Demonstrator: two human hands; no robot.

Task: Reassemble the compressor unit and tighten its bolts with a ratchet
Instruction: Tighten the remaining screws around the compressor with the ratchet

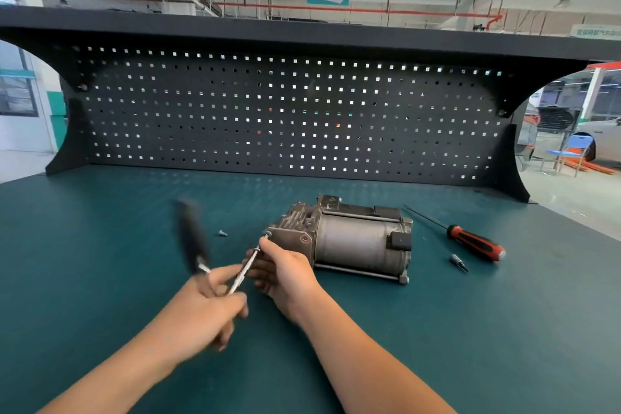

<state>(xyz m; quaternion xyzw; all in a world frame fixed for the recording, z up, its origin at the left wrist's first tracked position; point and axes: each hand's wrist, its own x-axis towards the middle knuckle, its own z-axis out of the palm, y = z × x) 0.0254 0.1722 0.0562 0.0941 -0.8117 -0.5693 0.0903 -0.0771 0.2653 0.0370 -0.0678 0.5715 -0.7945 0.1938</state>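
Compressor (353, 242): we see it lying on its side mid-bench on the green mat (100, 245), cyl. body to the right.
Ratchet (191, 235): black handle up, blurred; its ext. bar (247, 267) runs up-right to the corner bolt (267, 235) at the unit's near-left end.
L hand (208, 309): our fingers curl round the ratchet's head end.
R hand (282, 272): we pinch the ext. bar near its tip, just beside the housing.
Loose bolt (222, 233): on mat, left of unit, apart.
Screwdriver (470, 242): red/black, right of unit; small bit (458, 261) near its handle.
Back: black pegboard (268, 118).
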